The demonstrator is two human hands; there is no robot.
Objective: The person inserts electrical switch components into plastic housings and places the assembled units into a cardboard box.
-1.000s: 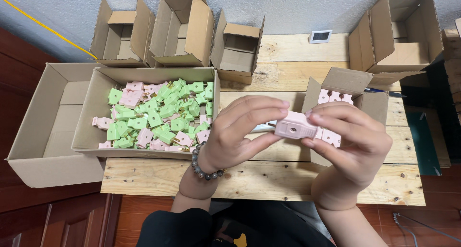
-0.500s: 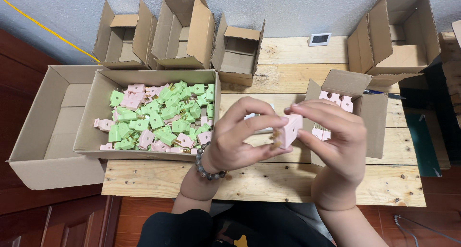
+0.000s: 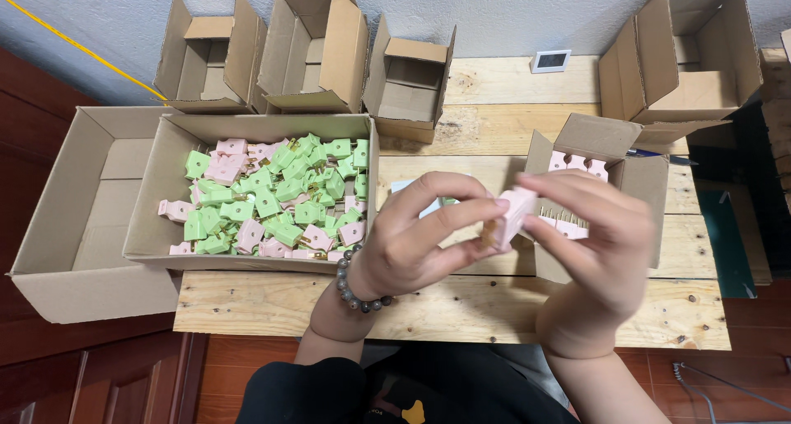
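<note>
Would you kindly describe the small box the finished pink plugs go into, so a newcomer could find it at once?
On the wooden table, look right of the big box of loose plugs, just behind the right hand. The small box stands there with its flap up. Unlike the other small boxes, it holds pink plugs lined up neatly rather than nothing.

Both forearms are bare, no sleeves reaching the wrists. The left hand (image 3: 412, 247) has a bracelet (image 3: 354, 288) at its wrist — a single strand of round beads, dull grey-brown with a slight sheen, sitting snug. The right hand (image 3: 597, 247) carries no ring, watch or band that shows. Below the bracelet, toward the picture's lower edge, lies dark clothing (image 3: 395, 391) — black fabric with a small yellow-orange patch of print, too small to make out.
</note>
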